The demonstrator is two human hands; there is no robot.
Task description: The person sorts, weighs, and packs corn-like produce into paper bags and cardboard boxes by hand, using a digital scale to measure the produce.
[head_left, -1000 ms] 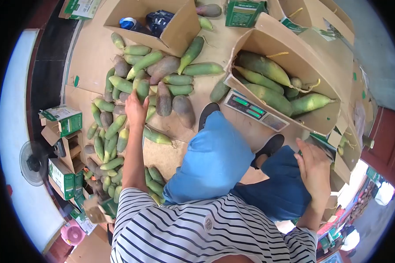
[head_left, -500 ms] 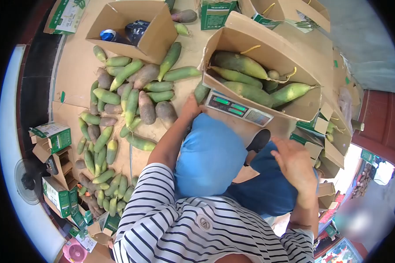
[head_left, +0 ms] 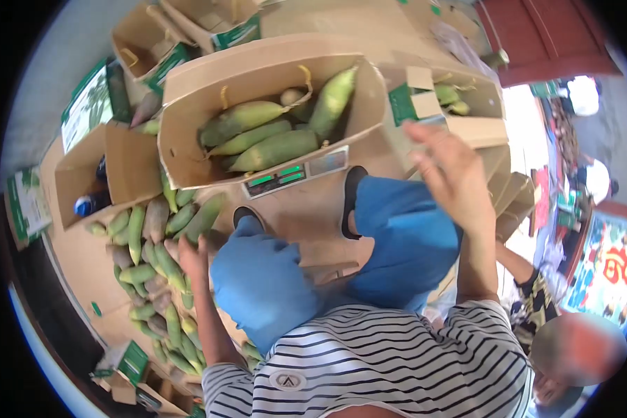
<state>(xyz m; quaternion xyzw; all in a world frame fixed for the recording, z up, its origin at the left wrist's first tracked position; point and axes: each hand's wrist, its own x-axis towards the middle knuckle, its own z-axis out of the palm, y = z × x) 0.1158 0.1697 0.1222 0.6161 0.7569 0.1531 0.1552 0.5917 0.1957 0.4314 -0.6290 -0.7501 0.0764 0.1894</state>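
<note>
My left hand (head_left: 194,263) is low on the left, its fingers and thumb around the lower end of a green radish (head_left: 207,214). Beside it lies a pile of green radishes (head_left: 138,273), some with muddy, purplish-brown skins. My right hand (head_left: 460,171) hangs in the air at the right with its fingers apart and nothing in it. Between my hands and farther out, a large open carton (head_left: 272,52) holds several big green radishes (head_left: 275,150). It stands on a digital scale (head_left: 279,180) whose green displays are lit.
A smaller open carton (head_left: 136,164) with a blue-capped item stands at the left. More cartons (head_left: 223,17) line the back, and another with radishes (head_left: 453,97) stands at the right. Another person's patterned sleeve (head_left: 533,306) shows at lower right. My knees (head_left: 261,285) are in front of the scale.
The view has swung right, shifting the carton and scale leftward in the picture. My left hand, with the radish, has come away from the scale's side toward the pile. My right hand stays raised and open.
</note>
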